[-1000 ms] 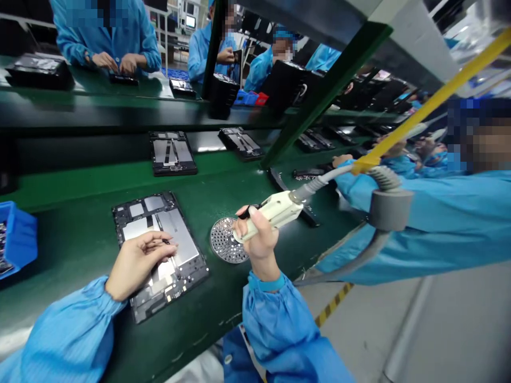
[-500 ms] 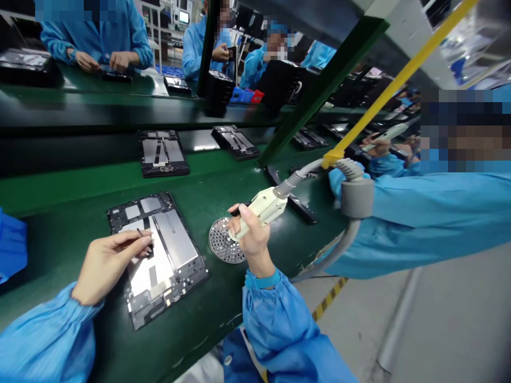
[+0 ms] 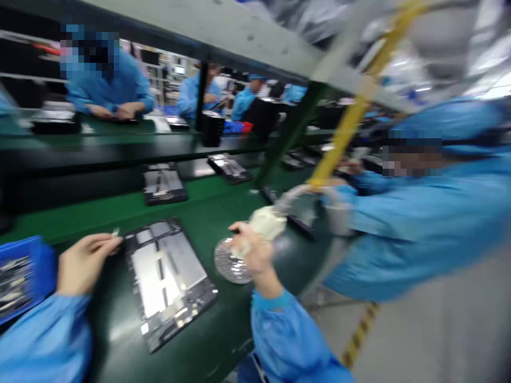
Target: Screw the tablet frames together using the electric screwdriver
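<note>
The whole view is motion-blurred. My left hand sits just left of a tablet's open rear housing, pinching a small thin item too blurred to name. My right hand is shut around a cream electric screwdriver trailing a hose. Its tip is hidden by my fingers, above a round perforated metal screw plate. The housing lies flat on the green conveyor belt, with silver panels inside a dark frame.
A blue bin of small parts stands at the left of the belt. Further tablet housings lie beyond. A co-worker's blue sleeve reaches in from the right, under a yellow bar. Other people in blue work across the line.
The whole view has tilted and swung. My left hand has moved left off the housing to its edge, near the blue bin. My right hand stays over the screw plate, holding the screwdriver.
</note>
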Available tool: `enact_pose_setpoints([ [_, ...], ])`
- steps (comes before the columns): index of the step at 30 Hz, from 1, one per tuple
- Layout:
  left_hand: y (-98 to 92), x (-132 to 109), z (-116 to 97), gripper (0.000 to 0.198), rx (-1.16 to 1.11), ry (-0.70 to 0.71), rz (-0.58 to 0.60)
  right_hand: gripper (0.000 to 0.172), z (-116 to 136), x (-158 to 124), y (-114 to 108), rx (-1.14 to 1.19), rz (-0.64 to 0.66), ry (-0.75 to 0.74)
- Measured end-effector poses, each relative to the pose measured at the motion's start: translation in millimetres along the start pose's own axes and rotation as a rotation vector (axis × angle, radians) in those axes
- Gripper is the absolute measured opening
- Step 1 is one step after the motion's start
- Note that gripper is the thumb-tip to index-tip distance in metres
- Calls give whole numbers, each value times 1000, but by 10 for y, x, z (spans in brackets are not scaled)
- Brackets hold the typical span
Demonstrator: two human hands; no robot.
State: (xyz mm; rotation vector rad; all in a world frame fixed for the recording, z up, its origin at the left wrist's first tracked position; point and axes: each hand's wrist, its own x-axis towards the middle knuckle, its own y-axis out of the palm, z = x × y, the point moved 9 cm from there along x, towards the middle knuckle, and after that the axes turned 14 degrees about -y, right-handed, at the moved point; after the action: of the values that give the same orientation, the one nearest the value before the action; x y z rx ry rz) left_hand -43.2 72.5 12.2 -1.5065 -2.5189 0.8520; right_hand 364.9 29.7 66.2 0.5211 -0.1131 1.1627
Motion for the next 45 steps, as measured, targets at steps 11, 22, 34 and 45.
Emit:
enact_pose_setpoints([
  [11,365,191,36,11,-147,5,113,33,195,-75,962,151,291,-91],
  [22,503,265,79,6,-8,52,141,38,-284,-79,1945,173,411,0],
  [34,626,311,141,11,-30,-49,235,41,-992,-56,2699,164,392,32],
  [45,509,214,-86,21,50,-40,182,40,-1016,-101,2747,129,383,68],
])
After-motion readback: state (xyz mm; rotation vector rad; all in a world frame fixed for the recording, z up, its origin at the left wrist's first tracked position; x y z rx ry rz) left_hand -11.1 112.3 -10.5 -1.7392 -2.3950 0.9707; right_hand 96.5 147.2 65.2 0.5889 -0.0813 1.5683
